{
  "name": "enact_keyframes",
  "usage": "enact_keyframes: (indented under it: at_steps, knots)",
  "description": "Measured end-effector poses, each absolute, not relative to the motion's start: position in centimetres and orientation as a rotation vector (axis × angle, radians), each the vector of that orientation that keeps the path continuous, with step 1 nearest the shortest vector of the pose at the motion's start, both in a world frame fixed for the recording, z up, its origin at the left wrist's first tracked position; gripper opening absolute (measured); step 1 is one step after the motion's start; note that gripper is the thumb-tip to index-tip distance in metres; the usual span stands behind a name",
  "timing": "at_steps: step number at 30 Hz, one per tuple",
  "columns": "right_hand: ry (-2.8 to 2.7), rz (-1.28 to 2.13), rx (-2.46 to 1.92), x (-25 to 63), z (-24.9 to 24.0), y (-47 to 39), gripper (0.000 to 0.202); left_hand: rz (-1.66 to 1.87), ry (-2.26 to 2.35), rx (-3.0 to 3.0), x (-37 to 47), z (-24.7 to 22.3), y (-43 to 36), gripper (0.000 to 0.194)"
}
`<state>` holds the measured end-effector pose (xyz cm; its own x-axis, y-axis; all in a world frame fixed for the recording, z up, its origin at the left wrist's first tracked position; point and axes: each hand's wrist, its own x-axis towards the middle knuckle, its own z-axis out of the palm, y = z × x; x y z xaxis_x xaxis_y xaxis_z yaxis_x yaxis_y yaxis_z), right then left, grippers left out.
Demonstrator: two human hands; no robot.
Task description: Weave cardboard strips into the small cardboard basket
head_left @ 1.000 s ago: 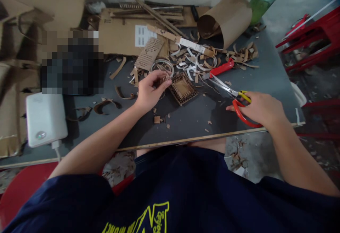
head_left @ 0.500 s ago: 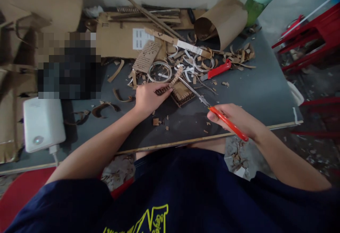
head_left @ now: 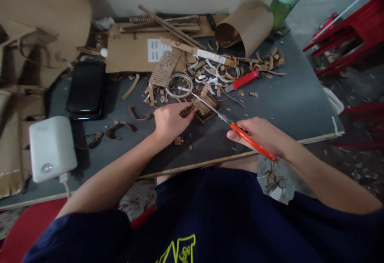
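My left hand [head_left: 171,122] pinches a narrow strip of corrugated cardboard [head_left: 187,111], its ridges showing past the fingers. Orange-handled scissors [head_left: 252,141] are gripped in my right hand [head_left: 260,134]. Their metal blades point up and left, with the tips by the strip's upper end. Under the strip and blades lies a small square cardboard piece [head_left: 210,113] with a corrugated border, partly covered by them. A ring-shaped roll [head_left: 168,86] lies just beyond my left hand. Whether the blades touch the strip I cannot tell.
A red utility knife [head_left: 246,79] lies among cardboard and paper scraps. Behind are a ridged cardboard sheet [head_left: 165,69], a cardboard tube [head_left: 247,27] and a green bottle [head_left: 283,9]. At left sit a black phone-like device [head_left: 85,89] and a white power bank [head_left: 52,149] with a cable.
My left hand has lowered the strip toward the square piece. The scissors have shifted slightly left, still in my right hand. The camera view has moved a little.
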<state>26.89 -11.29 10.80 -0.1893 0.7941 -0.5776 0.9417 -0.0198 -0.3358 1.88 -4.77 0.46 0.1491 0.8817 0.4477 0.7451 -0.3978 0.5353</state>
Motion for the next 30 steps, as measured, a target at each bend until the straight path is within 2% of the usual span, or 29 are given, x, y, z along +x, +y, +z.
enact_keyframes:
  at_steps: [13, 21, 30]
  knots:
    - [1.995, -1.151, 1.882, 26.7, 10.7, -10.9, 0.066, 1.114, 1.475, 2.355, 2.7, 1.0, -6.0, 0.028]
    - [2.028, -1.15, 1.895, 27.4, 10.2, -10.4, 0.059, 1.164, 1.466, 2.377, 2.5, 0.7, -5.8, 0.025]
    - [2.153, -1.257, 1.762, 28.7, 10.3, -10.3, 0.069, 1.321, 1.379, 2.469, 2.5, 0.4, -6.0, 0.019]
